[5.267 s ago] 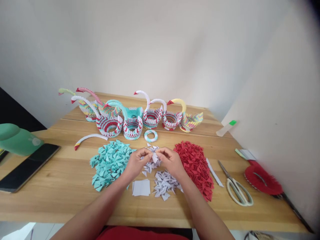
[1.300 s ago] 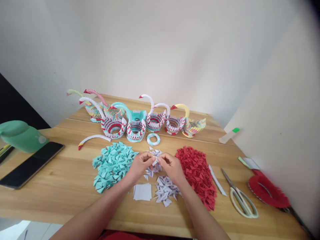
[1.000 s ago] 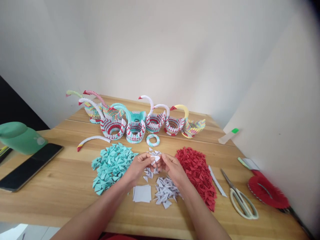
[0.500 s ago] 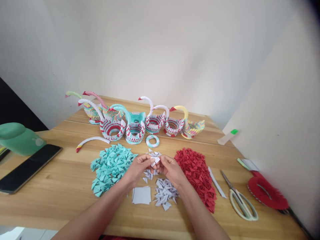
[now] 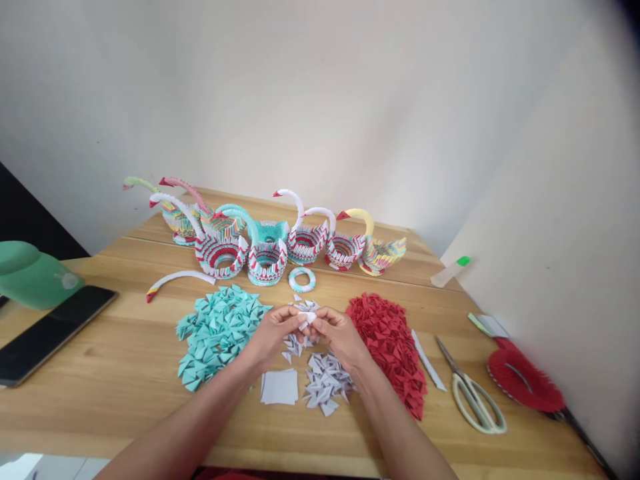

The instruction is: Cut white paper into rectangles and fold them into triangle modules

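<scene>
Between my two hands is a small white piece of folded paper (image 5: 307, 319). My left hand (image 5: 274, 333) pinches its left side, and my right hand (image 5: 340, 333) has closed fingers on its right side. The fingertips partly cover the paper. Beneath and in front of the hands lie loose white folded paper pieces (image 5: 327, 381) and a stack of white paper rectangles (image 5: 279, 387). A heap of turquoise folded pieces (image 5: 220, 330) is beside my left hand. Red folded pieces (image 5: 387, 347) are heaped beside my right hand.
Several folded-paper swans (image 5: 267, 261) stand at the back, with a white and turquoise paper ring (image 5: 302, 280) and a loose swan neck (image 5: 180, 277) before them. Scissors (image 5: 473, 393) and a red round object (image 5: 525, 380) lie right. A phone (image 5: 55, 333) and green container (image 5: 37, 277) are left.
The whole view has shifted slightly, so things appear a little further left and up. Both hands still hold the white paper, now with fingers closer together around it.
</scene>
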`<control>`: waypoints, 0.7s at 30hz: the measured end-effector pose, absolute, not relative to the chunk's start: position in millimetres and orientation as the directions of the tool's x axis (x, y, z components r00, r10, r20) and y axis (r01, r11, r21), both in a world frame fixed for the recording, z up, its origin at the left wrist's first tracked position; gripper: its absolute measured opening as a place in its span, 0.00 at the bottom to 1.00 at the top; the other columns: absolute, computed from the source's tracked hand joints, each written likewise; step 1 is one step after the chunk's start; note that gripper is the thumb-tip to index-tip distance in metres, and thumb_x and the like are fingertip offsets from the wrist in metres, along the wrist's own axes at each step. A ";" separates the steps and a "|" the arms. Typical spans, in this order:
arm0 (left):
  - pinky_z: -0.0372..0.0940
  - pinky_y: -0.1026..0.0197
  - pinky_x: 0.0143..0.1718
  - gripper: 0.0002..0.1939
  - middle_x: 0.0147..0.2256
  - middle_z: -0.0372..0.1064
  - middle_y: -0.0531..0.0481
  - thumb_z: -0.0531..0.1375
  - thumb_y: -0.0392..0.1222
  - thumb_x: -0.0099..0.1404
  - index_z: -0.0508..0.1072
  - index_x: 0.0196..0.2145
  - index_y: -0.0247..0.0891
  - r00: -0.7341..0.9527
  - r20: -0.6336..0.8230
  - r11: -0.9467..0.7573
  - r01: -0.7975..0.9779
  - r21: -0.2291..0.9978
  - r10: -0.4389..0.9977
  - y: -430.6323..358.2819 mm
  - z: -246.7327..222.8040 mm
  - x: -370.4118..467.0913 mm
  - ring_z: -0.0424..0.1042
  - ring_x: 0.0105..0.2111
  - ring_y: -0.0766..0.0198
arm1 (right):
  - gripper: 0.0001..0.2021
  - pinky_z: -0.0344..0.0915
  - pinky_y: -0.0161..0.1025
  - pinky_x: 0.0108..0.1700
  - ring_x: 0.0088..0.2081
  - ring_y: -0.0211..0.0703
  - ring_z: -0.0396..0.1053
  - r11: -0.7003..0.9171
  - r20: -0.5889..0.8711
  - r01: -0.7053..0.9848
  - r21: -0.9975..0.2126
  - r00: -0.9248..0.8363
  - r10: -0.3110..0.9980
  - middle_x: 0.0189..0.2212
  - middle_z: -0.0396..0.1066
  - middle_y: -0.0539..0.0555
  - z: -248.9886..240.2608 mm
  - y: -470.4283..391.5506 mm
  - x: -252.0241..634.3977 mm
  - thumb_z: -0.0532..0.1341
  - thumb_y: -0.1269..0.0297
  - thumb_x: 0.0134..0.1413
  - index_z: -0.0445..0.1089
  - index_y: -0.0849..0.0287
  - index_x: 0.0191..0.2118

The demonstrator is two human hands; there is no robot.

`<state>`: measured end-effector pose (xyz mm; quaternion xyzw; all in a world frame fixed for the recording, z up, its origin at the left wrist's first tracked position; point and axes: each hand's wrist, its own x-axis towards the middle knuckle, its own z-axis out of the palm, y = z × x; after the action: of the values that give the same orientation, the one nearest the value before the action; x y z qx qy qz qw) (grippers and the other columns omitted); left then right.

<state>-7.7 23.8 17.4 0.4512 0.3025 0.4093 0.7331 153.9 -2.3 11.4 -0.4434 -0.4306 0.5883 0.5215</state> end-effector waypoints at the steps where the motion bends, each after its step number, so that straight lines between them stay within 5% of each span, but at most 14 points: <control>1: 0.63 0.65 0.27 0.14 0.24 0.73 0.49 0.66 0.48 0.56 0.73 0.25 0.33 0.482 -0.074 0.256 -0.323 0.911 0.873 24.0 17.4 -8.0 0.68 0.22 0.67 | 0.16 0.62 0.34 0.30 0.24 0.36 0.66 -0.092 -0.077 -0.251 -0.964 -0.066 0.995 0.22 0.72 0.50 11.8 -2.5 153.7 0.70 0.51 0.44 0.74 0.61 0.27; 8: 0.63 0.65 0.28 0.14 0.25 0.73 0.49 0.66 0.48 0.57 0.73 0.25 0.33 0.500 -0.074 0.259 -0.311 0.914 0.863 22.9 17.3 -8.5 0.68 0.23 0.67 | 0.18 0.62 0.34 0.29 0.24 0.36 0.64 -0.108 -0.072 -0.321 -0.941 -0.121 0.990 0.22 0.69 0.49 13.1 -3.3 152.9 0.68 0.49 0.47 0.71 0.60 0.25; 21: 0.62 0.65 0.26 0.16 0.23 0.73 0.49 0.67 0.50 0.54 0.73 0.24 0.33 0.475 -0.087 0.251 -0.293 0.923 0.876 20.9 25.3 -8.3 0.67 0.21 0.67 | 0.13 0.61 0.35 0.31 0.24 0.36 0.66 -0.073 -0.059 -0.186 -0.980 -0.080 0.995 0.22 0.73 0.50 8.7 -2.4 156.3 0.70 0.56 0.46 0.72 0.60 0.27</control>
<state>-8.3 20.9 25.3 0.4607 0.3163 0.4030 0.7248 156.3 -2.4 8.7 -0.4478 -0.4516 0.5797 0.5094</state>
